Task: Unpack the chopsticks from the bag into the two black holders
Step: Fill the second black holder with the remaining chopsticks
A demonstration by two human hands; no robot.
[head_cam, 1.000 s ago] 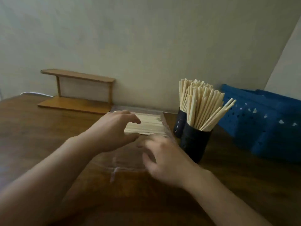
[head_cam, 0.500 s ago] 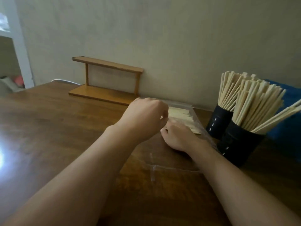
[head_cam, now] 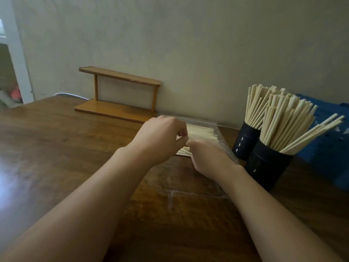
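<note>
1. Under both wrists, the clear bag (head_cam: 188,188) lies slack; it may slide.
2. Left hand (head_cam: 160,137) curls narrow and right hand (head_cam: 205,157) reaches inside; grips hidden, loose chopsticks (head_cam: 202,132) may spill.
3. Right of the hands, crowded black holders (head_cam: 264,167) could tip.

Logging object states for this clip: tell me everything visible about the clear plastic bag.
The bag is thin, clear, crinkled plastic lying flat on the wooden table, left of the two black holders. Its near part looks empty; pale chopsticks lie in a flat layer at the far end. Both hands, left and right, are on it.
</note>
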